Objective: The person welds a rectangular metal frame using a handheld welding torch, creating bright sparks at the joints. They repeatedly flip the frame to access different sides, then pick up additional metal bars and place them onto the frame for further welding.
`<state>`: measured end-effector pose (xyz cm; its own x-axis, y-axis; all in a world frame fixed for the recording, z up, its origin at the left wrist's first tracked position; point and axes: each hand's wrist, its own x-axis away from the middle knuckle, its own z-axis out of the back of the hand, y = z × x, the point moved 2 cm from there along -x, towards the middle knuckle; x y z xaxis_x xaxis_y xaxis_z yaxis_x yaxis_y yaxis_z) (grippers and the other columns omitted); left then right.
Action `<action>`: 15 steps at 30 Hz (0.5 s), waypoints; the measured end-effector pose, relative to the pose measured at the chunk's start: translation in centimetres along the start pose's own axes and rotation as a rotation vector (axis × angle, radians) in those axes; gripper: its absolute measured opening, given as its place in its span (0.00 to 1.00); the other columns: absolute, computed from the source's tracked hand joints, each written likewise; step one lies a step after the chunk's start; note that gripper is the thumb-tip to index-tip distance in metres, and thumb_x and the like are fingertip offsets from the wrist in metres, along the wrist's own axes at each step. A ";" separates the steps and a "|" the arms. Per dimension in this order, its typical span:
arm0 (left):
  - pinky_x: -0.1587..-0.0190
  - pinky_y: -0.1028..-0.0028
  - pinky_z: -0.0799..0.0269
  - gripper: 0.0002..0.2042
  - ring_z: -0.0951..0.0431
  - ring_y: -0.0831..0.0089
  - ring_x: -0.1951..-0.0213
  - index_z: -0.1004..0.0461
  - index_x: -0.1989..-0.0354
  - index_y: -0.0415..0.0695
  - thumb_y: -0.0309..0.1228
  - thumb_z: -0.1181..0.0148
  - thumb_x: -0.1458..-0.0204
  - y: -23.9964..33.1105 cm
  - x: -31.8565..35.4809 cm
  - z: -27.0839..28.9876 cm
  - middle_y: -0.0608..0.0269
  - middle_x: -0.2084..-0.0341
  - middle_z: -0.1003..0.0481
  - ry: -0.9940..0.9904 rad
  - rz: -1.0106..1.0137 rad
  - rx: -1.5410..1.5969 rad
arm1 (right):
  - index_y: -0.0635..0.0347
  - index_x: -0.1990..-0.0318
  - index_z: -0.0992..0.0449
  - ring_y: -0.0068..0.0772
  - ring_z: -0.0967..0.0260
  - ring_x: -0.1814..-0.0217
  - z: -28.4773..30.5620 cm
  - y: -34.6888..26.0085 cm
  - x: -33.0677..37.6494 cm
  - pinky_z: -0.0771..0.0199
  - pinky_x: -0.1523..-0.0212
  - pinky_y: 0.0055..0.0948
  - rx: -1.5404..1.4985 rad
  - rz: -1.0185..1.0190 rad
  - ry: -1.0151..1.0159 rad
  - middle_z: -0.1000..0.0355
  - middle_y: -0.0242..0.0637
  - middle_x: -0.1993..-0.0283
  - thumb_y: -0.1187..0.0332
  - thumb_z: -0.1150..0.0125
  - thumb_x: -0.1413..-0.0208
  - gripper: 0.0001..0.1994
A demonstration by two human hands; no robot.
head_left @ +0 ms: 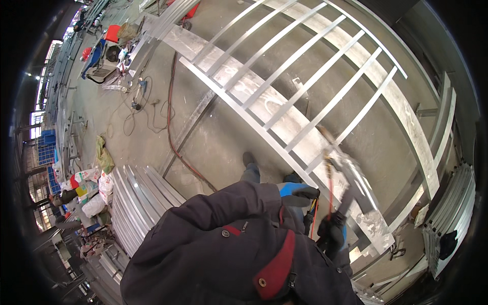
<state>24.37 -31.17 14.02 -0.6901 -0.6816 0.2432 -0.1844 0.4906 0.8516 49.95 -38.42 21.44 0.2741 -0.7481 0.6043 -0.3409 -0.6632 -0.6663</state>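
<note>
Both hands wear black-and-blue gloves: the left hand (300,192) rests curled near the jacket with nothing visibly in it, and the right hand (333,231) grips a blurred hammer-like tool (345,170) raised over the grey metal railing frame (284,109) lying on the concrete floor (218,137). A red hose (175,137) crosses the floor. Stacked metal profiles (134,203) lie left, beside white sacks (96,195).

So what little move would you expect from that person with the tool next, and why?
Probably lowering the tool's tip onto the joint below it. The right hand grips the long dark tool, blurred and angled above the metal railing frame, near where a bar meets the rail. The left hand is close beside it.
</note>
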 end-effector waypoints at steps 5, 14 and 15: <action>0.43 0.66 0.29 0.17 0.23 0.68 0.48 0.26 0.44 0.38 0.37 0.42 0.36 8.7 6.8 2.9 0.57 0.52 0.22 0.073 0.015 0.154 | 0.66 0.47 0.27 0.24 0.30 0.66 -12.7 1.0 -5.4 0.30 0.66 0.26 0.248 -0.044 -0.124 0.28 0.33 0.64 0.42 0.34 0.50 0.35; 0.49 0.69 0.28 0.15 0.23 0.73 0.53 0.24 0.46 0.38 0.36 0.45 0.34 13.9 14.4 12.2 0.62 0.53 0.21 0.271 -0.038 0.033 | 0.64 0.38 0.28 0.35 0.23 0.48 -30.2 -6.6 -9.4 0.24 0.52 0.36 1.041 0.273 -0.123 0.21 0.45 0.49 0.59 0.35 0.42 0.27; 0.49 0.69 0.28 0.15 0.23 0.74 0.53 0.24 0.46 0.39 0.36 0.44 0.34 14.9 14.8 12.7 0.61 0.53 0.21 0.291 -0.048 0.011 | 0.62 0.38 0.27 0.36 0.23 0.46 -31.5 -7.4 -10.3 0.23 0.52 0.37 1.103 0.398 -0.024 0.21 0.44 0.48 0.62 0.35 0.43 0.26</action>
<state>2.56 -27.02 24.45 -0.4506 -0.8306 0.3271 -0.2204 0.4586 0.8609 21.31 -25.05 33.95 0.3450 -0.8996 0.2676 0.5547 -0.0345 -0.8313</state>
